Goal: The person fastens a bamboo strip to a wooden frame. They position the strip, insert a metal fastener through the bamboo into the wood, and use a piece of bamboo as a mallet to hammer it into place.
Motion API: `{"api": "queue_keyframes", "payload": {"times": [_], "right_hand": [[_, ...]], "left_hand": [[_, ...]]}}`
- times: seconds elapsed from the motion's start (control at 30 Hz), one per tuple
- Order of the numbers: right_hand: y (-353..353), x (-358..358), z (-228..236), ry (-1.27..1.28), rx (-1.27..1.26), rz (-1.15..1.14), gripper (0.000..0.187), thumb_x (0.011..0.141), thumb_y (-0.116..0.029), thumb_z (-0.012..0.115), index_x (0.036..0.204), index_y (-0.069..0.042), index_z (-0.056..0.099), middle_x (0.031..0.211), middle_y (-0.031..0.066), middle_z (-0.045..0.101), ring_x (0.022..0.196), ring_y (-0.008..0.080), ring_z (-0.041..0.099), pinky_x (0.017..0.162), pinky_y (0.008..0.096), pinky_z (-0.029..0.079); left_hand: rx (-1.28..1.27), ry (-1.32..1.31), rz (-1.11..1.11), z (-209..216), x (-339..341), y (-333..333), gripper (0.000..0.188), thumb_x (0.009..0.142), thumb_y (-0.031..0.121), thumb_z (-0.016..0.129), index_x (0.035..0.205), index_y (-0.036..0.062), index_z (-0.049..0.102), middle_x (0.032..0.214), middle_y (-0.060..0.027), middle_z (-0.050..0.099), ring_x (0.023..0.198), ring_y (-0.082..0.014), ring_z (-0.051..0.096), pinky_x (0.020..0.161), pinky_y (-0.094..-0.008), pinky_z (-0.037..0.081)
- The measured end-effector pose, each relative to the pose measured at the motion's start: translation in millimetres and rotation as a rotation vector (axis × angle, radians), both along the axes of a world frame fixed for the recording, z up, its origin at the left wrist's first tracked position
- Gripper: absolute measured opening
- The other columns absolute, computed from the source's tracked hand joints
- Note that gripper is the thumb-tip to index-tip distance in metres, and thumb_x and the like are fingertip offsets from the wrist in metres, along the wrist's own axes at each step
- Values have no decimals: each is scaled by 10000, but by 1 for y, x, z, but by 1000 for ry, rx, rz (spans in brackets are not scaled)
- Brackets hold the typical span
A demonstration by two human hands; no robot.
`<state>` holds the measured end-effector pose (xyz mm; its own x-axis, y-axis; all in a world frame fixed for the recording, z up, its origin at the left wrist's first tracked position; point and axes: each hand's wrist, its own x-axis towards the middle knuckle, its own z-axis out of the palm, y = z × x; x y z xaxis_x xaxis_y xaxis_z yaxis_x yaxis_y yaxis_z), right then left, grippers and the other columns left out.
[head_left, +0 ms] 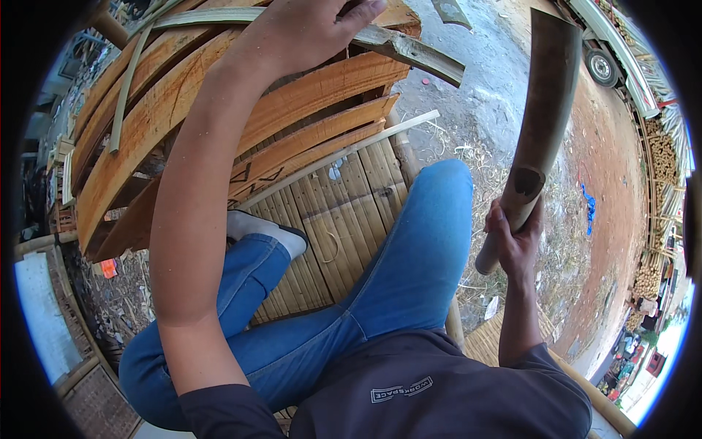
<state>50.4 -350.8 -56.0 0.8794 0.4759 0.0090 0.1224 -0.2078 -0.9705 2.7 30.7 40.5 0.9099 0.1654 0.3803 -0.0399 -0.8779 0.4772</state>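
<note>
At the top, my left hand [322, 25] lies across a length of split bamboo [420, 57] resting over stacked wooden boards [322, 91]. Its fingers curl round the bamboo, partly cut off by the picture's upper edge. On the right, my right hand [518, 238] is closed round the handle of a machete [550, 88]. The broad dark blade points up and away from me, and a dark patch shows where blade and handle meet. Blade and bamboo are apart.
I sit on a bamboo-slat platform [347, 212], knees bent, beside the boards. A thin bamboo strip [126, 99] leans over the boards at left. To the right lie shavings, a dirt track [614, 175] and a blue scrap [588, 208]. A truck [621, 58] and stacked poles [660, 157] stand beyond.
</note>
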Motion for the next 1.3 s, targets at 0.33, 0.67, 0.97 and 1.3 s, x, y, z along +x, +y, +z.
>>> {"api": "queue_keyframes", "payload": {"times": [0.33, 0.67, 0.97, 1.3], "right_hand": [[97, 25, 52, -108, 131, 97, 443, 837, -105, 818, 1137, -30, 501, 778, 55, 630, 610, 129, 632, 531, 266, 527], [213, 97, 124, -6, 12, 226, 592, 849, -401, 798, 1162, 49, 574, 884, 112, 661, 677, 162, 618, 608, 292, 562], [240, 151, 89, 72, -23, 346, 535, 831, -315, 819, 1155, 35, 576, 892, 81, 652, 680, 150, 628, 612, 293, 547], [263, 150, 89, -28, 110, 478, 539, 836, -229, 816, 1221, 30, 542, 1004, 96, 632, 828, 166, 621, 732, 305, 558]], "left_hand": [[-5, -109, -3, 16, 23, 31, 268, 921, 147, 547, 764, -70, 566, 626, -199, 561, 555, -251, 516, 596, -429, 434], [68, -99, 56, -1, 24, 47, 267, 874, 128, 595, 697, -57, 521, 559, -175, 505, 504, -224, 475, 547, -408, 428], [30, -90, 77, -2, 35, 48, 260, 831, 121, 589, 683, -81, 518, 558, -189, 540, 494, -211, 496, 542, -402, 438], [76, -156, 146, 1, 36, 66, 254, 789, 108, 542, 642, -66, 430, 518, -156, 424, 493, -181, 371, 507, -394, 362]]}}
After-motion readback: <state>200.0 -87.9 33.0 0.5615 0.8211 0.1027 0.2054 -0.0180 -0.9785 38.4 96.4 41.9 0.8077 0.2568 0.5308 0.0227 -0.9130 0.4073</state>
